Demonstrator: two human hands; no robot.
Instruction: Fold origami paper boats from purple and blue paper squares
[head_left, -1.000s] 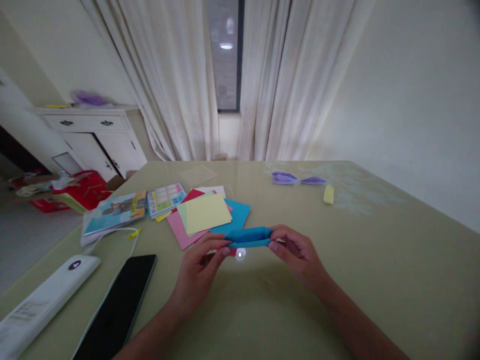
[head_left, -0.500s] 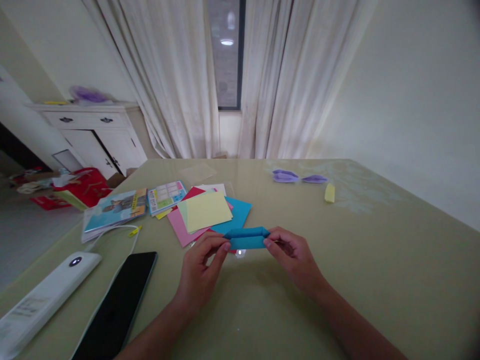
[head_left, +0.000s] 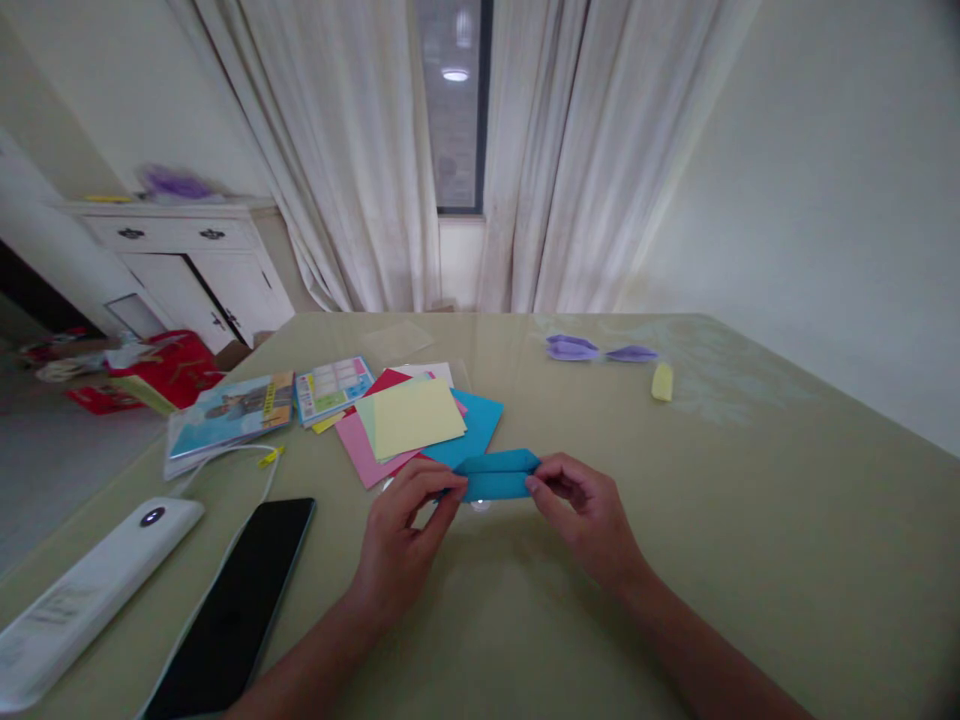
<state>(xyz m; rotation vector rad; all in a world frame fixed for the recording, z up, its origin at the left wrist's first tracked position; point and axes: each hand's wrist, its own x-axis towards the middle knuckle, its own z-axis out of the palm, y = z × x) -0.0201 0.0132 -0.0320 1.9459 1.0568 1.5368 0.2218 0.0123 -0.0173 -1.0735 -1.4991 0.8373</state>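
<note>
A folded strip of blue origami paper (head_left: pixel 496 474) is stretched between my hands, with a crease running along its length and slanted corners. My left hand (head_left: pixel 409 525) pinches its left end between thumb and fingers. At the right end, my right hand (head_left: pixel 581 510) grips the paper in the same way, thumb in front. Just behind the strip lies a fanned pile of coloured paper, with a pale yellow sheet (head_left: pixel 416 418) on top and a blue sheet (head_left: pixel 480 425) and a pink sheet (head_left: pixel 364 450) showing beneath.
Two folded purple paper pieces (head_left: pixel 571 348) and a small yellow block (head_left: pixel 662 382) lie at the back right. On the left are a black phone (head_left: pixel 236 605), a white power bank (head_left: pixel 97 600) with a cable, and booklets (head_left: pixel 232 415). The table (head_left: pixel 750 520) meets a wall on the right.
My left thumb and fingers have shifted slightly on the left end of the blue paper. My right hand keeps nearly the same hold.
</note>
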